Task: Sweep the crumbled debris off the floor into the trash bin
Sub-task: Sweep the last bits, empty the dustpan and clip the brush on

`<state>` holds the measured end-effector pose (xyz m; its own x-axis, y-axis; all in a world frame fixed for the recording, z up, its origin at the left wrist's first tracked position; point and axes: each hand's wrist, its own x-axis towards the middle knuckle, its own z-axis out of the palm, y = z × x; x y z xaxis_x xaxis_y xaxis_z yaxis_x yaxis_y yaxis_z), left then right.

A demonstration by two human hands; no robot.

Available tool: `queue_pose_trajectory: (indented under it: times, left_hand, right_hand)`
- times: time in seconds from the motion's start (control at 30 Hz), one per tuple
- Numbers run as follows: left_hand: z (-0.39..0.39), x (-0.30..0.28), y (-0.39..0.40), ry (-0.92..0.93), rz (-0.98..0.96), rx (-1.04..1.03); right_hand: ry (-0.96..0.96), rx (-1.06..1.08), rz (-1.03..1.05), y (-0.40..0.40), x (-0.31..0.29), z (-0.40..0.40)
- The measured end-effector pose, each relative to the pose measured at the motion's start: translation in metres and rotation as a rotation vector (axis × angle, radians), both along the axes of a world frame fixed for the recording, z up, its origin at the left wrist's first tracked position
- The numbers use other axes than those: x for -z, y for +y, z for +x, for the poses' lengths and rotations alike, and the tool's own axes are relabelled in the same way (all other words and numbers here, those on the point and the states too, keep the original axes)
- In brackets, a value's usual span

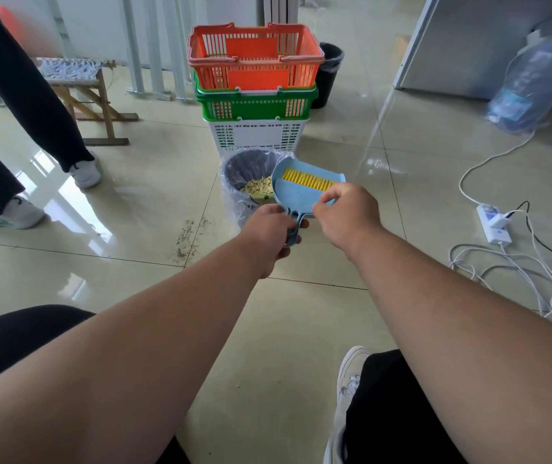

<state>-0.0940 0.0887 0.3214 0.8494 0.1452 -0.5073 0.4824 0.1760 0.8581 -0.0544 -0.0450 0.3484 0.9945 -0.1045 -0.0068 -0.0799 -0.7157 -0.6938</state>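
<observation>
head view — trash bin [234,169] holds crumbled debris [257,185].

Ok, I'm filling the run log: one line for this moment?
left hand grips dustpan handle | right hand holds brush | dustpan over trash bin | debris remains

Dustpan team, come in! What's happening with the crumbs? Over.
Left hand grips dustpan handle, pan tipped over trash bin. Right hand holds yellow brush in the pan. Crumbs in bin; specks left on floor. Nothing blocking.
</observation>
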Motion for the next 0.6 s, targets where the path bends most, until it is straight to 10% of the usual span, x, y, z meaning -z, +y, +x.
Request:
queue_pose_trajectory:
  times: [0.6]
  left_hand:
    - [0.027, 0.148, 0.026, 0.296, 0.226, 0.182]
  right_hand:
    - [0.349, 0.044, 0.160, -0.020, 0.165, 0.019]
